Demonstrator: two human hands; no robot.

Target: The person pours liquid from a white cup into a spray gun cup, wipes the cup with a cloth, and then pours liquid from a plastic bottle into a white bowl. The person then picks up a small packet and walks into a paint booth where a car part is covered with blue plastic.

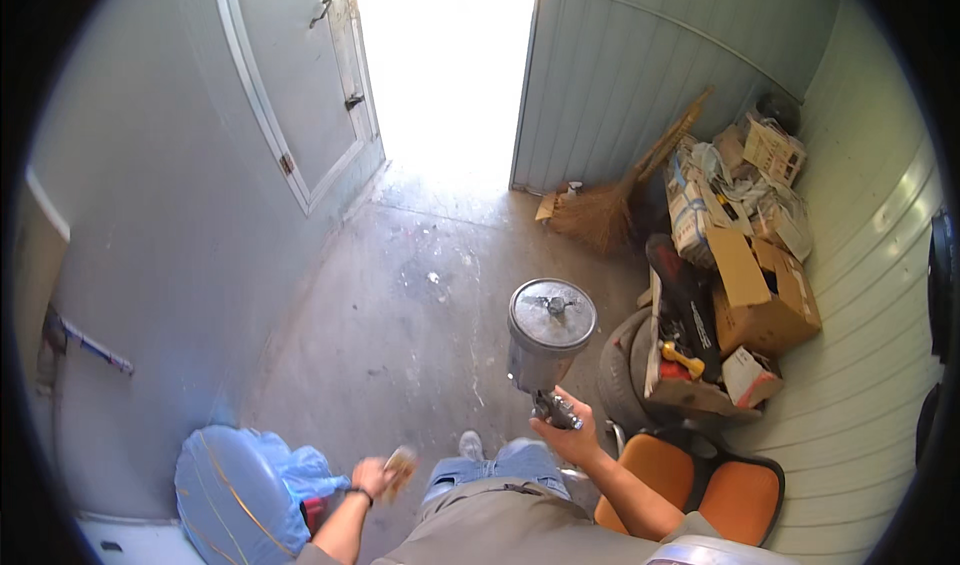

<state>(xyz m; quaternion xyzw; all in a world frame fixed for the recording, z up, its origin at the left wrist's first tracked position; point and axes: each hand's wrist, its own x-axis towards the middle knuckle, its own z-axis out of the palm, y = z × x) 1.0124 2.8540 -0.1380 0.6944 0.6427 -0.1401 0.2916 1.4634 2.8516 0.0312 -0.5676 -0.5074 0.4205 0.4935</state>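
Right hand: the right hand [572, 430] is closed around the handle of a spray gun [548, 350], held out in front of the body above the concrete floor [400, 315].
Spray gun: its round metal cup, lid up, rises just above the gripping hand; the gun body sits inside the fist, so the trigger cannot be made out.
Left hand: the left hand [375, 477] is lower and to the left, curled around a small tan object [402, 462]; it is blurred, so what the object is cannot be told.
Spacing: the two hands are well apart, with the person's leg and grey shoe [470, 445] between them.
Left of the body: a blue drum [235, 495] draped with blue plastic stands just beside the left hand.
Right of the body: an orange chair [700, 485] is just beside the right forearm.
Far right corner: cardboard boxes [760, 295] are piled against the wall, with a straw broom [620, 195] leaning near them.
Ahead: an open doorway [445, 65], bright with daylight.
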